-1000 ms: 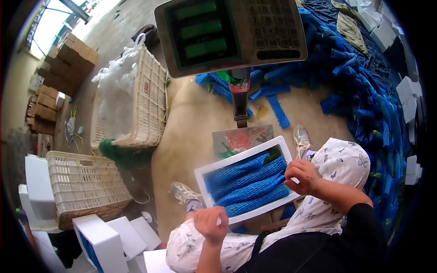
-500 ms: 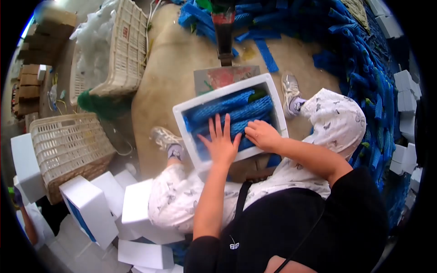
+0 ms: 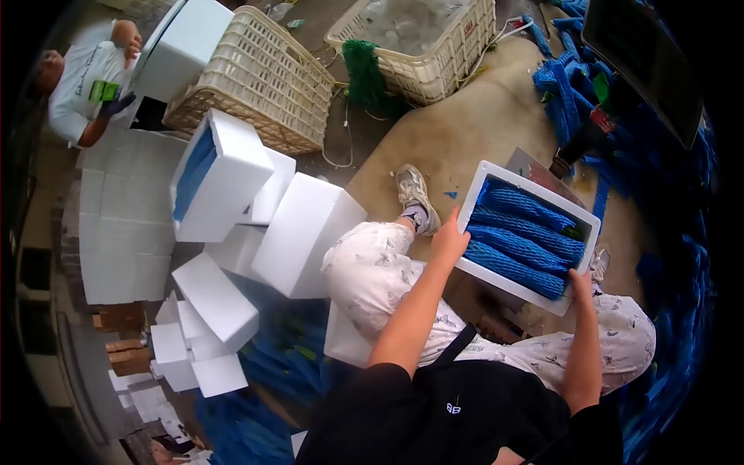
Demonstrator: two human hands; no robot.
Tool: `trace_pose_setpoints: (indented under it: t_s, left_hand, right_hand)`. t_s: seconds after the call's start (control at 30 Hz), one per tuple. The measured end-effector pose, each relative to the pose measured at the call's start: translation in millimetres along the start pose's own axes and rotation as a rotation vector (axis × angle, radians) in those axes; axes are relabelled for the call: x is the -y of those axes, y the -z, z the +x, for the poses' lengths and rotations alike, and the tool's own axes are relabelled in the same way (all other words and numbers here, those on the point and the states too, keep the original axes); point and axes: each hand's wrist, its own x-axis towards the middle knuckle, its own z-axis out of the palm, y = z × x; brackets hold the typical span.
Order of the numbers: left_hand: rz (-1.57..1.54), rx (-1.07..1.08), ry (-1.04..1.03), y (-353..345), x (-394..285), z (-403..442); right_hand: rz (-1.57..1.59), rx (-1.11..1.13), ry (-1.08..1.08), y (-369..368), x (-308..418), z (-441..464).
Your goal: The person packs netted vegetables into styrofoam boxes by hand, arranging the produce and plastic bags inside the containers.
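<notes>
Head view, the only one: main risk, judged from the grips, was the box (image 3: 504,279) tipping or slipping, since it was held only at its ends and the right hold was near a corner. An uneven lift could have slid the netted rolls (image 3: 519,246) to one side, the top being open. The wall might also have bumped the right knee (image 3: 624,329) or snagged on the scale plate (image 3: 535,170) if swung carelessly; foam could chip under a hard squeeze. Box lay between the hands, ahead of the torso, overlapping the plate in view; couldn't tell whether it rested there. Left hand (image 3: 449,239) was part-curled on the left end of the box. Right hand (image 3: 580,285) was bent round the lower right corner, thumb by the rim, other fingers hidden, so firmness couldn't be told. Rolls lay side by side inside, in neither hand's grasp. Foam boxes (image 3: 310,236) and a crate (image 3: 260,81) stood off to the left.
</notes>
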Motion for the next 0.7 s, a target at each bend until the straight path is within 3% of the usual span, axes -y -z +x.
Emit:
trace_pose_setpoints:
  t_s: [0.03, 0.17, 0.23, 0.33, 0.37, 0.4, 0.47, 0.53, 0.6, 0.63, 0.7]
  left_hand:
    - [0.026, 0.012, 0.034, -3, 1, 3]
    - [0.011, -0.027, 0.002, 20, -4, 11]
    - [-0.007, -0.097, -0.051, 58, -16, 0]
    - [-0.094, -0.366, -0.177, 135, -22, -4]
    - [-0.181, -0.433, -0.184, 170, -24, -8]
    - [-0.122, -0.547, -0.258, 216, -28, -21]
    - [-0.005, -0.702, -0.201, 302, -23, -50]
    - [0.116, -0.881, -0.154, 388, -15, -83]
    - [0.205, -1.036, -0.101, 477, 8, -111]
    - [0.239, -1.018, -0.009, 526, 18, -123]
    - [0.359, -1.272, -0.175, 610, 64, -136]
  right_hand:
    - [-0.206, -0.008, -0.107, 3, -7, 9]
    - [-0.304, -0.141, 0.11, -20, 97, -51]
    - [-0.364, -0.142, 0.103, -21, 132, -68]
    - [-0.379, -0.17, 0.233, -61, 220, -96]
    - [-0.393, -0.138, 0.324, -75, 243, -91]
    - [-0.401, -0.062, 0.432, -87, 255, -69]
    - [-0.301, -0.018, 0.648, -141, 340, -95]
    - [-0.085, 0.176, 0.681, -204, 421, -110]
    - [-0.016, 0.411, 0.869, -276, 495, -120]
    - [-0.135, 0.416, 0.933, -316, 533, -126]
    - [-0.339, 0.508, 0.947, -394, 607, -163]
